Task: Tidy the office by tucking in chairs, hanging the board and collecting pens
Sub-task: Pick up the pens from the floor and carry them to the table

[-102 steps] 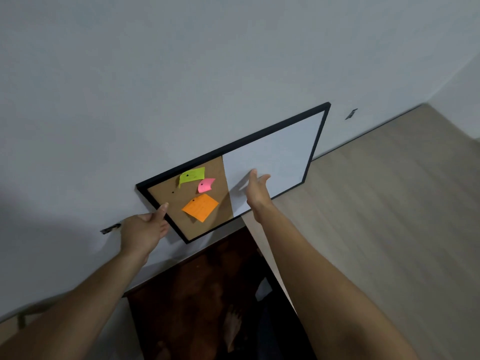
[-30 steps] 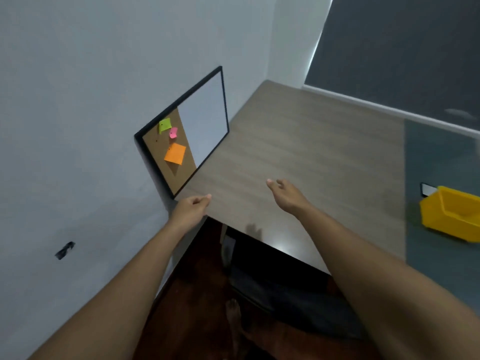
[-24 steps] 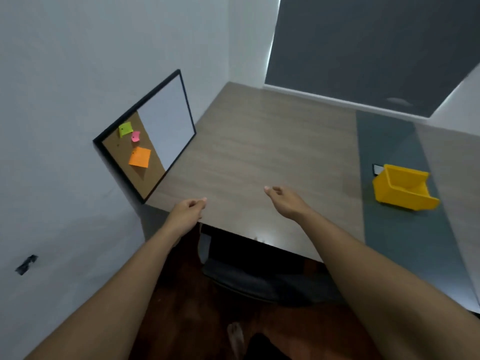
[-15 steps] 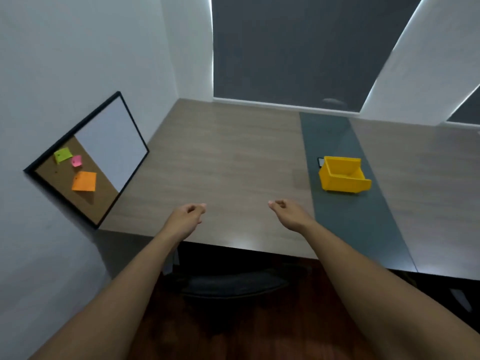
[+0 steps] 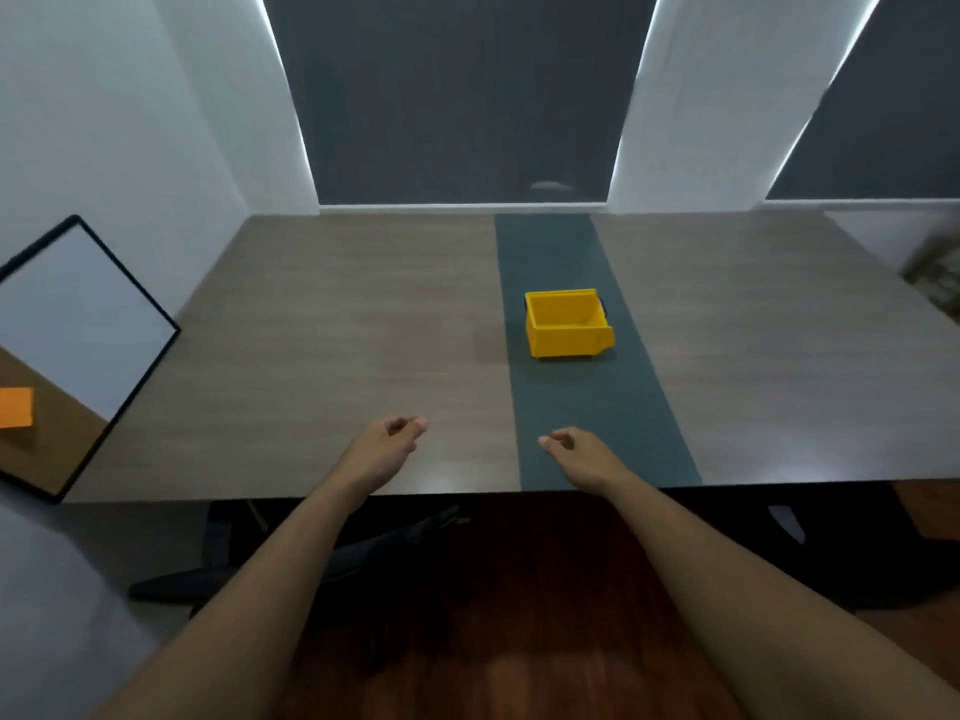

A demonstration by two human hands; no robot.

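Idle over table (image 5: 322,356) edge: left hand (image 5: 383,448), right hand (image 5: 577,455).
Beyond right hand, yellow bin (image 5: 566,327) on dark strip (image 5: 602,433); chair (image 5: 363,556) under table. On left wall, board (image 5: 78,324), well apart from left hand. Fingers (image 5: 417,423) loosely curled, holding nothing.

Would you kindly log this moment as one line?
left hand: empty | right hand: empty | board: on wall | yellow bin: on table
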